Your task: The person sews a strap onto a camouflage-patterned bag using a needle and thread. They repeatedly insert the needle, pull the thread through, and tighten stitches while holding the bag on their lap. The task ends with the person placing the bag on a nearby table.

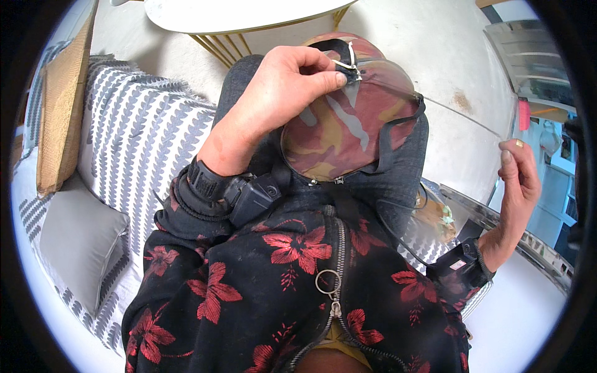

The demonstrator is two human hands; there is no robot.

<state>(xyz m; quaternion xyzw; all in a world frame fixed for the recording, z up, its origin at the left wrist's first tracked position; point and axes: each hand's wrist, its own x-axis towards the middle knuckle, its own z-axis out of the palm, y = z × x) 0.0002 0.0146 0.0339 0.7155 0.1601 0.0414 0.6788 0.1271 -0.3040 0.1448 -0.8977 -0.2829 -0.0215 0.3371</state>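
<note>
A camouflage fabric bag (336, 126) in red, mustard and grey rests on my lap. My left hand (298, 79) pinches a small black fabric tab (347, 71) with white edging between thumb and fingers, over the bag's far part. Raised to the right, away from the bag, my right hand (520, 182) has its thumb and fingertips drawn together. A gold-coloured ring-like band (519, 143) sits on one of its fingers. Anything thin between those fingertips is too small to tell. A thin dark line runs from the bag towards this hand; I cannot tell whether it is thread or a floor joint.
I sit on a seat with a patterned grey-and-white cover (144, 121). A grey cushion (79, 242) and a woven panel (63, 102) are at left. Ahead stands a white-topped table (242, 14) with gold-coloured legs. A plastic bag (433, 217) lies right of my knee.
</note>
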